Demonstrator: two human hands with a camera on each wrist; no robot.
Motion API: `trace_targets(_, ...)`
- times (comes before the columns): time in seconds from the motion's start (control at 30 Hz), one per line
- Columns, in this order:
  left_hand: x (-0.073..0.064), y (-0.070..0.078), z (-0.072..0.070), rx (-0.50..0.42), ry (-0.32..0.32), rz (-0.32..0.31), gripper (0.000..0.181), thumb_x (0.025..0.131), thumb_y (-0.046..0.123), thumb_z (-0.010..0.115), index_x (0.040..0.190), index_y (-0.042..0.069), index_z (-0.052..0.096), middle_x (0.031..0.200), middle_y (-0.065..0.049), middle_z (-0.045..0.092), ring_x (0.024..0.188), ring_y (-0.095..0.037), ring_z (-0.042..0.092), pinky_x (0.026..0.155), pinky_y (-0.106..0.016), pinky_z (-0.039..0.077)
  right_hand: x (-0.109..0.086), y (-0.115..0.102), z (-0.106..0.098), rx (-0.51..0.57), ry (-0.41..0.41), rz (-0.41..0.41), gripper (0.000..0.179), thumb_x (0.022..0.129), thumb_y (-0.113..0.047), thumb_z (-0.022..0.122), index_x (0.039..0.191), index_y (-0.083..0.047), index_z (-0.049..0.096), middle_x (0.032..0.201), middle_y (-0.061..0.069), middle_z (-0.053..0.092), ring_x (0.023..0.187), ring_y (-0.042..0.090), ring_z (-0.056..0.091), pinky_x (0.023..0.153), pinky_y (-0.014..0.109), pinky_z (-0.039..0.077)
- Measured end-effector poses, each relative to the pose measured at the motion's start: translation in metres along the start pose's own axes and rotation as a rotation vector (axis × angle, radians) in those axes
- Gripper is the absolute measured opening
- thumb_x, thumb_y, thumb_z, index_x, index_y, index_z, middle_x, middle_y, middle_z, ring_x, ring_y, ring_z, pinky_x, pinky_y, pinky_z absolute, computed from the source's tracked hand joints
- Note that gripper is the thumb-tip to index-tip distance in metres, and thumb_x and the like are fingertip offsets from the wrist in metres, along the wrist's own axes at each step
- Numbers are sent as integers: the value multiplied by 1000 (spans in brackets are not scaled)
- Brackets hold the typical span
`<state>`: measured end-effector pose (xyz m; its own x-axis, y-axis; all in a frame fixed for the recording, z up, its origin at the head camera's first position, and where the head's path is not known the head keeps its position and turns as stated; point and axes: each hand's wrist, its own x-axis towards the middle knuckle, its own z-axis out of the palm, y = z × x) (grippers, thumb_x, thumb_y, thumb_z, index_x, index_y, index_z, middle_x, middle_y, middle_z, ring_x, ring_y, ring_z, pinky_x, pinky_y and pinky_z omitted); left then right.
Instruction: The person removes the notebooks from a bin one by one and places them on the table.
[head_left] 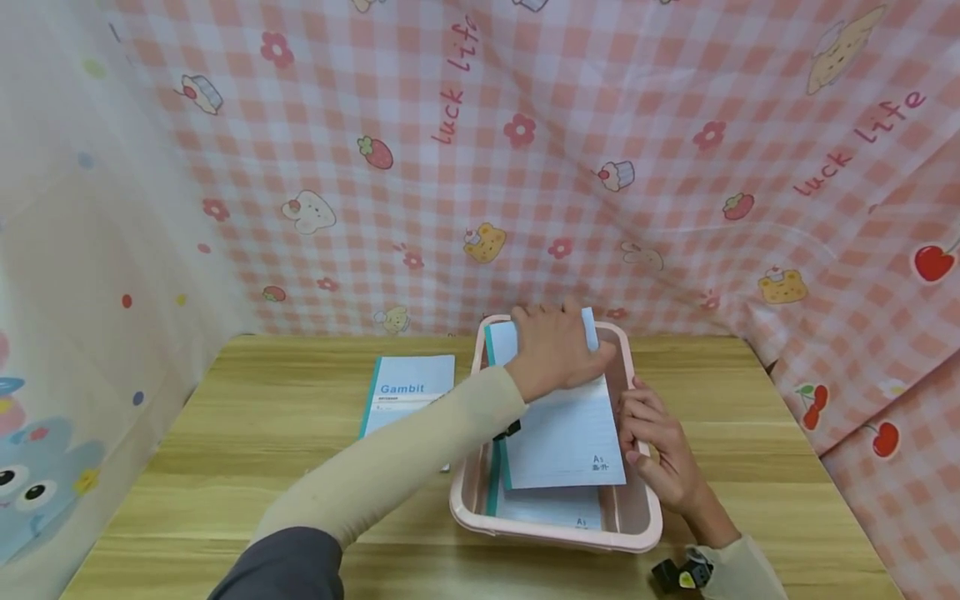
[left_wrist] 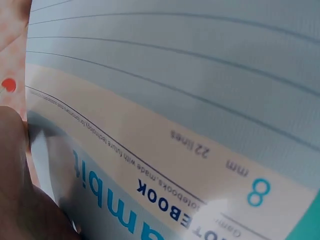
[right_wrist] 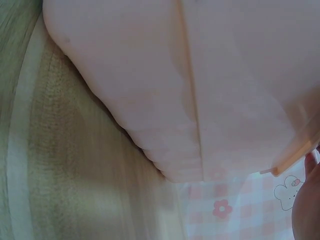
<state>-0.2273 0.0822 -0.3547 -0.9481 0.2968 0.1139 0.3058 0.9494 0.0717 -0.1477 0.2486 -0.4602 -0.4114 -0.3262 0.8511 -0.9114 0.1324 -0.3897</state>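
A light wooden bench with lengthwise grain fills the lower half of the head view. Behind it and along the right side hangs a pink-and-white checked cloth printed with strawberries, flowers, bears, cupcakes and the words "luck life". At the left edge of the frame a paler sheet with coloured dots and a blue cartoon figure closes that side.

Right of centre on the bench stands a pink plastic basin. A pale blue lined notebook lies tilted in it, its far end propped up on the back rim, with another notebook flat beneath it. The left hand, reaching in from the lower left in a beige sleeve, lies on the far end of the top notebook, its fingers curled over the upper edge and gripping it. The left wrist view shows that cover close up, with a thumb at the left edge. The right hand rests at the basin's right rim, fingers bent against it and touching the notebook's right edge; whether they clasp the rim cannot be told.

Left of the basin, a third notebook marked "Gambit" lies flat on the bench, partly under the left forearm.
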Motion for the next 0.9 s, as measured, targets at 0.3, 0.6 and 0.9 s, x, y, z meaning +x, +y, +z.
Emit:
trace_targets(0.3, 9, -14, -26, -94, 28, -10, 60, 92, 68, 43, 117, 13, 46, 106, -11, 65, 97, -32, 61, 90, -55, 43, 1, 0, 1, 2, 5, -12, 18, 65, 4, 39, 66, -13, 46, 69, 2, 43, 92, 23, 45, 120, 45, 23)
trace_targets(0.6, 12, -29, -57, -172, 69, 1, 64, 92, 67, 43, 124, 11, 47, 99, -6, 61, 92, -26, 60, 94, -51, 46, 3, 2, 0, 13, -4, -46, 18, 77, 2, 42, 67, -12, 46, 72, 1, 44, 92, 21, 45, 116, 45, 25)
trace_targets(0.9, 9, -55, -95, -274, 133, 5, 50, 93, 62, 45, 108, 14, 48, 88, -5, 57, 78, -23, 58, 74, -43, 47, 2, 1, 0, -4, 4, -35, 16, 65, 2, 41, 67, -12, 50, 69, 2, 46, 90, 24, 46, 119, 44, 24)
